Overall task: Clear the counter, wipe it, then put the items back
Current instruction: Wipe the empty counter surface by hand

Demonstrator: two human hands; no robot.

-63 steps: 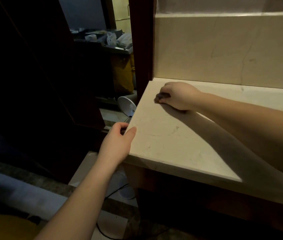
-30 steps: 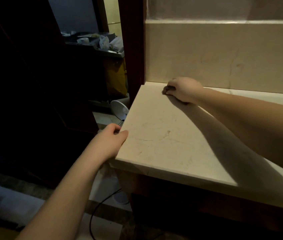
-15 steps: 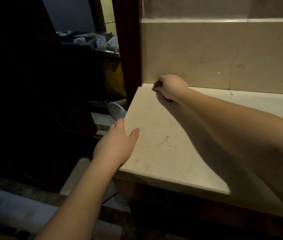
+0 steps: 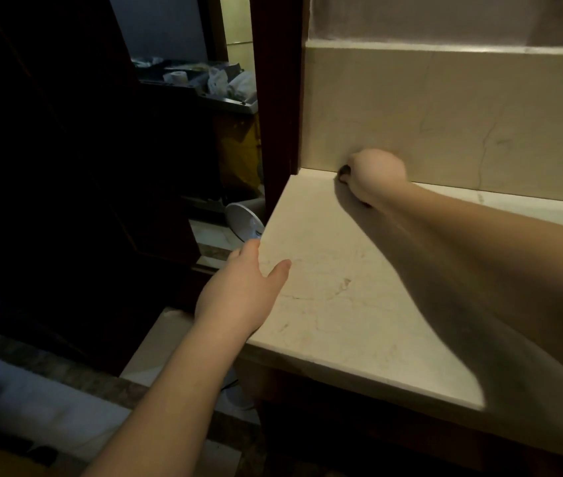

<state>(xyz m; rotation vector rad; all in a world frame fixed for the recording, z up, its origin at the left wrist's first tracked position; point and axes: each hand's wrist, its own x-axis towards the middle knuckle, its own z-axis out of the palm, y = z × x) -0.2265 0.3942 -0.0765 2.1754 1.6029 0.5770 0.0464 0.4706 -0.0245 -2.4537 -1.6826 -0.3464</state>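
Counter (image 4: 335, 304): pale cream marble slab with faint brown veining, level, its surface dull and bare where visible. Its left edge runs directly under the fingers (image 4: 252, 249) of the left hand (image 4: 238, 297), with the thumb lying on the slab just inside that edge.

Dark cloth (image 4: 343, 173): only a small scrap shows, protruding from the curled fingers of the right hand (image 4: 374, 175). It sits at the counter's back edge, against the backsplash.
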